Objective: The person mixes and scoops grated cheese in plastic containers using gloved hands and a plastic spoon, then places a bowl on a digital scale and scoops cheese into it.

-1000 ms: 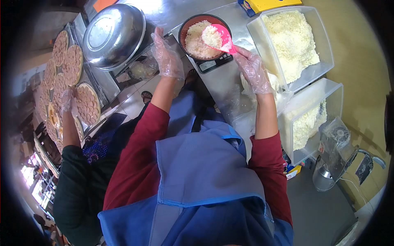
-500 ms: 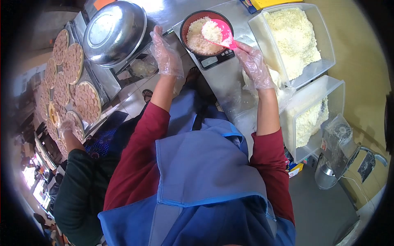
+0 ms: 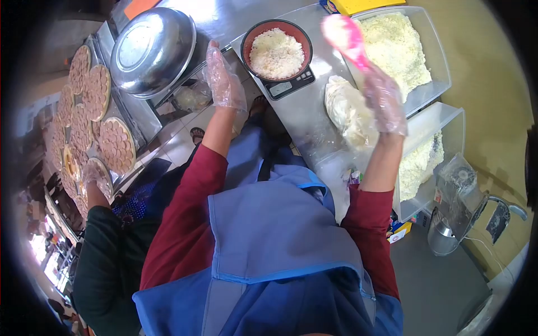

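My right hand (image 3: 384,101), in a clear plastic glove, is closed on the handle of a pink scoop (image 3: 355,46). The scoop, blurred by motion and holding some white stuff, is over the table between the bowl and the upper tub. My left hand (image 3: 222,81), gloved too, is held up with its fingers extended and nothing in it, left of the bowl. A dark bowl with a red inside (image 3: 306,42) holds white shreds (image 3: 276,55) and sits on a black digital scale (image 3: 280,89). Shredded white food (image 3: 395,50) fills much of the upper clear tub (image 3: 443,59).
A white bag (image 3: 344,109) lies below the scale. The second tub (image 3: 455,134) and a blender (image 3: 457,185) stand at the right. An upturned metal basin (image 3: 151,50) is upper left. Topped round bases (image 3: 116,145) lie far left, with a co-worker's gloved hand (image 3: 96,175) over them.
My right hand has moved right with the pink scoop, away from over the bowl to beside the upper tub. My left hand has barely moved.
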Motion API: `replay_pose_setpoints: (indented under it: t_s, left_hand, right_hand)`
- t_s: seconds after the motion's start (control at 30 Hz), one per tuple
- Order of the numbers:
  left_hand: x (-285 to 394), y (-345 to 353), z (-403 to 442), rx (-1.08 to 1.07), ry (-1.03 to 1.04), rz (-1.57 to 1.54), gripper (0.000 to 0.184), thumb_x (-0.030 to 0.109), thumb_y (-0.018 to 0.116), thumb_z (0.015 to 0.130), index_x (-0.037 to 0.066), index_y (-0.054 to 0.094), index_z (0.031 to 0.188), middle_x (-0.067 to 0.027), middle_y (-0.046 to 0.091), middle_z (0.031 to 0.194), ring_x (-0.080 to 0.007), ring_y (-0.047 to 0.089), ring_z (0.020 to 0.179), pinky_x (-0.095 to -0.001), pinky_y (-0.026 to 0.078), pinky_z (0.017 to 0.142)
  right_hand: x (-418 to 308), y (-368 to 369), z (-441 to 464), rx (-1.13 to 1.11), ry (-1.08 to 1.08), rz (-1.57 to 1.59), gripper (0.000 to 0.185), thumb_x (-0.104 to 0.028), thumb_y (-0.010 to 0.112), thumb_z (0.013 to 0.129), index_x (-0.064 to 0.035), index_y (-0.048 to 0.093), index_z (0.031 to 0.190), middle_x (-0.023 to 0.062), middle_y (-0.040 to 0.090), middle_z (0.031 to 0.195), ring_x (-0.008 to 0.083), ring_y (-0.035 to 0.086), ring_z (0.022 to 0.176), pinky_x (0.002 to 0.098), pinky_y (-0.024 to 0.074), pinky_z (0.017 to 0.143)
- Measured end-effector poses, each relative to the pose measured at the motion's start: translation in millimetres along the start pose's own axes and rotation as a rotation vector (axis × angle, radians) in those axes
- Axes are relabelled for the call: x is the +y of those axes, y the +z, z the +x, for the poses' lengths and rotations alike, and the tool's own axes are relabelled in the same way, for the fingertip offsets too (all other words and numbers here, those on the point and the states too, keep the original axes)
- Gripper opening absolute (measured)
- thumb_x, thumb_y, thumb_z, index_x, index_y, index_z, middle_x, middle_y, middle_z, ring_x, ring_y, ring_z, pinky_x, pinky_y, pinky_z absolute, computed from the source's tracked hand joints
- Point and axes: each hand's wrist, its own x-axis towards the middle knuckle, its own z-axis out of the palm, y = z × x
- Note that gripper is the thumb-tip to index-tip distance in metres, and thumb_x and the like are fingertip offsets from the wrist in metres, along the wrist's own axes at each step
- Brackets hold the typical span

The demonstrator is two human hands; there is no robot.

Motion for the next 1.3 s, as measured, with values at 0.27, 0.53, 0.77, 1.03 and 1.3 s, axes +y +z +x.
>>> replay_pose_setpoints:
  t_s: [0.27, 0.53, 0.77, 1.03, 1.3]
  left_hand:
    - [-13.1, -0.4, 3.1, -0.033, 0.062, 0.054, 0.05, 0.03, 0.035, 0.1, -0.004, 0.035, 0.137, -0.017, 0.04, 0.139, -0.0234, 0.037, 0.129, -0.0333, 0.026, 0.108]
    - [-24.0, 6.1, -5.5, -0.101, 0.105, 0.154, 0.043, 0.023, 0.038, 0.098, -0.003, 0.043, 0.131, -0.0171, 0.05, 0.13, -0.0247, 0.047, 0.119, -0.0335, 0.034, 0.102]
    - [-16.2, 12.1, -10.5, -0.151, 0.144, 0.205, 0.039, 0.019, 0.04, 0.097, -0.003, 0.048, 0.128, -0.0182, 0.053, 0.127, -0.0264, 0.052, 0.115, -0.0345, 0.038, 0.099]
    - [2.8, 13.5, -15.9, -0.134, 0.136, 0.517, 0.045, 0.028, 0.033, 0.099, 0.001, 0.047, 0.131, -0.0195, 0.058, 0.117, -0.0238, 0.058, 0.097, -0.0339, 0.044, 0.085]
    - [-0.5, 10.3, -15.0, -0.099, 0.133, 0.441, 0.049, 0.033, 0.033, 0.099, 0.001, 0.044, 0.134, -0.01, 0.052, 0.107, -0.0194, 0.051, 0.092, -0.0322, 0.041, 0.08]
  right_hand:
    - [22.1, -60.4, 22.3, 0.675, -0.33, -1.19, 0.042, -0.015, 0.055, 0.088, -0.0166, 0.053, 0.13, 0.0166, 0.063, 0.073, 0.0323, 0.06, 0.064, 0.0407, 0.0472, 0.06]
    - [-24.0, 34.4, -17.2, 0.214, -0.394, -0.834, 0.04, -0.023, 0.054, 0.09, -0.0216, 0.054, 0.129, 0.014, 0.06, 0.069, 0.0241, 0.055, 0.059, 0.0362, 0.0458, 0.059]
    - [17.4, 88.8, 6.3, -0.026, -0.544, -0.989, 0.032, -0.024, 0.053, 0.087, -0.0174, 0.062, 0.117, 0.0177, 0.064, 0.081, 0.036, 0.062, 0.076, 0.0456, 0.0477, 0.069]
    - [22.9, 95.2, 21.5, -0.163, -0.391, -0.775, 0.033, -0.029, 0.054, 0.086, -0.0088, 0.064, 0.111, 0.0206, 0.065, 0.087, 0.0371, 0.062, 0.084, 0.0427, 0.0482, 0.076]
    - [42.7, 67.6, 29.4, -0.246, -0.241, -0.289, 0.038, -0.027, 0.06, 0.089, -0.0023, 0.061, 0.118, -0.0025, 0.054, 0.068, 0.0074, 0.047, 0.06, 0.0245, 0.0389, 0.055]
